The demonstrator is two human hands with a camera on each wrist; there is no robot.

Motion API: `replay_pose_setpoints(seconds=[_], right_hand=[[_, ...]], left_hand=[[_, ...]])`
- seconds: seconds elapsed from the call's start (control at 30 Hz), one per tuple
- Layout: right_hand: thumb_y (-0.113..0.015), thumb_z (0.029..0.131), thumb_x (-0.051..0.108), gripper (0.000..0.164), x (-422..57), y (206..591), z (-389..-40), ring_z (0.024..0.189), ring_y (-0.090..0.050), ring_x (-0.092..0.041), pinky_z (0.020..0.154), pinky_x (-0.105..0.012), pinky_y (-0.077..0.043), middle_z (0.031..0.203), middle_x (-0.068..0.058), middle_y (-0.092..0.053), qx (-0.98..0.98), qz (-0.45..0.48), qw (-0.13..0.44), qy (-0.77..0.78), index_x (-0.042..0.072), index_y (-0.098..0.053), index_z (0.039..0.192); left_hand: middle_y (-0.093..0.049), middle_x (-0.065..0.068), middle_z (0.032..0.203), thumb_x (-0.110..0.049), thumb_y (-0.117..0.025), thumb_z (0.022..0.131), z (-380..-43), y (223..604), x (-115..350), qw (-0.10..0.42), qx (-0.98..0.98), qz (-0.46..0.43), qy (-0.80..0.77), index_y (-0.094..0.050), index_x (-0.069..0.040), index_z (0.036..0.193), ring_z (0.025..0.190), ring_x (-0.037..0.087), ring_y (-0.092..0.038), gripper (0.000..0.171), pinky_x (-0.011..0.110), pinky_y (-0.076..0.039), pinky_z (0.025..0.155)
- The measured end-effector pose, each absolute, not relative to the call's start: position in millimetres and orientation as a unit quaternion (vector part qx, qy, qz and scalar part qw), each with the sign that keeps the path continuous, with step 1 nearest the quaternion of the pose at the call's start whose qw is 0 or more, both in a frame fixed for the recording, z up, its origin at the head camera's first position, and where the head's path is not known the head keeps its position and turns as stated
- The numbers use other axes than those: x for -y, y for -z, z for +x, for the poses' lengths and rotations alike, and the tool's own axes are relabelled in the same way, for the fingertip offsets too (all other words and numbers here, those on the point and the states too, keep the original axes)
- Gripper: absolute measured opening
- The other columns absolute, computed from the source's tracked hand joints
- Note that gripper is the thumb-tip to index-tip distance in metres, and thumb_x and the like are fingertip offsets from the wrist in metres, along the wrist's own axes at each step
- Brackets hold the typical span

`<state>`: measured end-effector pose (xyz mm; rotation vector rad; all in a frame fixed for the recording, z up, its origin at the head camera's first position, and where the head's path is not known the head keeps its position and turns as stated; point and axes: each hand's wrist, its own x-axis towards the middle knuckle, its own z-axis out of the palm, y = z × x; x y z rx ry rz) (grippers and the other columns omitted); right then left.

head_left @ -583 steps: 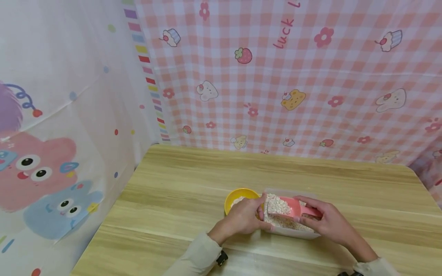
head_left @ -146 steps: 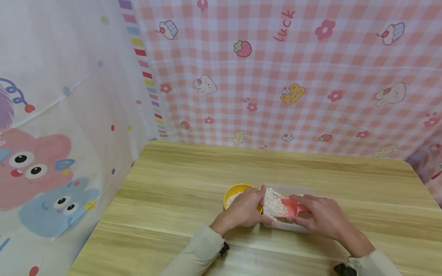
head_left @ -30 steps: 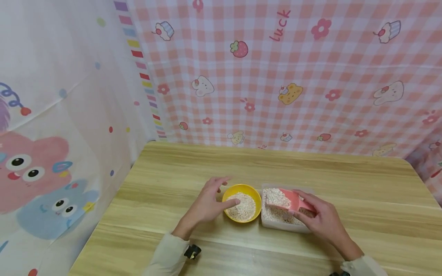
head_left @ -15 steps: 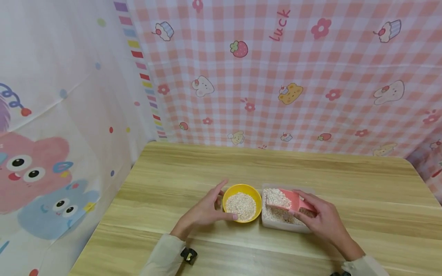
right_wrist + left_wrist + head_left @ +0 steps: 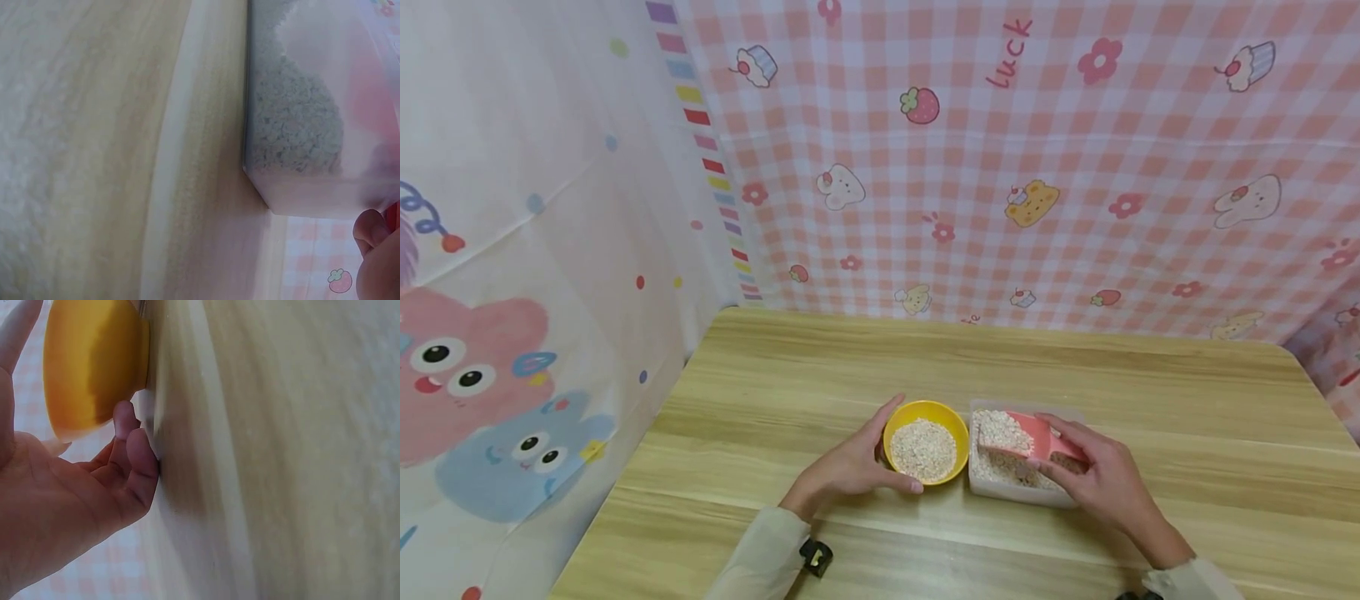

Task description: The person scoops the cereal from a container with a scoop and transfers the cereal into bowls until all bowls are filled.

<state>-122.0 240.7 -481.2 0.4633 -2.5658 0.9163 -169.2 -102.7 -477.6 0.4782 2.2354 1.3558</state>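
With left grip [image 5: 861,458], curved loosely round a yellow bowl [image 5: 927,409] of flakes [image 5: 923,450] just to its right, thumb and fingers spread; cannot tell if touching. With right grip [image 5: 1101,475], pinching a loaded pink scoop [image 5: 1040,432] over a box [image 5: 1018,492]. On checked cloth [image 5: 970,167] beyond both: "luck" [image 5: 1011,55].

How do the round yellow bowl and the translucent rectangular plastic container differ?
Shape: the round yellow bowl is curved; the translucent rectangular plastic container has straight walls and corners.
Walls: the bowl is opaque; the container shows pale flakes through its side.
Scoop: none at the bowl; at the container's top, the right hand holds a pink scoop loaded with flakes.
Shared: both sit upright on the wooden table, holding pale flakes.
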Motion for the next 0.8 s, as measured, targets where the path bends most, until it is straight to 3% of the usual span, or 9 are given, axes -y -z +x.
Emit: replay_pose_setpoints(seconds=[0.17,0.4,0.57,0.8], right_hand=[[-0.089,0.072,0.025,0.059,-240.5,481.2,-121.8,0.086,-0.064,-0.016,0.068,-0.030,-0.050,0.113,-0.011,-0.073,0.914,0.159,0.182,-0.325,0.017,-0.068,0.127],[-0.088,0.074,0.019,0.059,-243.8,482.0,-122.0,0.083,-0.058,-0.005,0.068,-0.014,-0.045,0.112,-0.011,-0.072,0.902,0.157,0.161,-0.368,0.015,-0.067,0.129],[-0.085,0.077,0.013,0.058,-243.9,478.4,-122.0,0.075,-0.054,-0.004,0.061,-0.017,-0.045,0.103,-0.006,-0.070,0.886,0.158,0.129,-0.416,0.012,-0.065,0.131],[-0.084,0.078,0.007,0.057,-243.0,473.1,-122.7,0.058,-0.045,0.001,0.049,-0.019,-0.041,0.074,0.003,-0.056,0.869,0.172,0.118,-0.448,0.011,-0.064,0.131]], left_hand=[[-0.017,0.005,0.165,-0.034,-0.090,0.072,-169.4,478.5,101.8,0.241,-0.815,0.178,-0.497,-0.006,-0.028,0.160,0.150,0.025,-0.020,0.123,0.052,-0.016,0.120],[-0.017,0.001,0.165,-0.038,-0.090,0.071,-170.6,479.3,98.9,0.242,-0.825,0.180,-0.479,-0.007,-0.033,0.160,0.150,0.026,-0.020,0.122,0.055,-0.015,0.119],[-0.019,-0.001,0.165,-0.038,-0.090,0.071,-170.9,479.6,97.0,0.247,-0.827,0.175,-0.475,-0.009,-0.036,0.159,0.149,0.028,-0.021,0.120,0.058,-0.016,0.118],[-0.023,0.001,0.163,-0.036,-0.090,0.071,-171.0,480.0,97.9,0.245,-0.829,0.174,-0.472,-0.011,-0.034,0.159,0.147,0.030,-0.026,0.118,0.058,-0.019,0.117]])
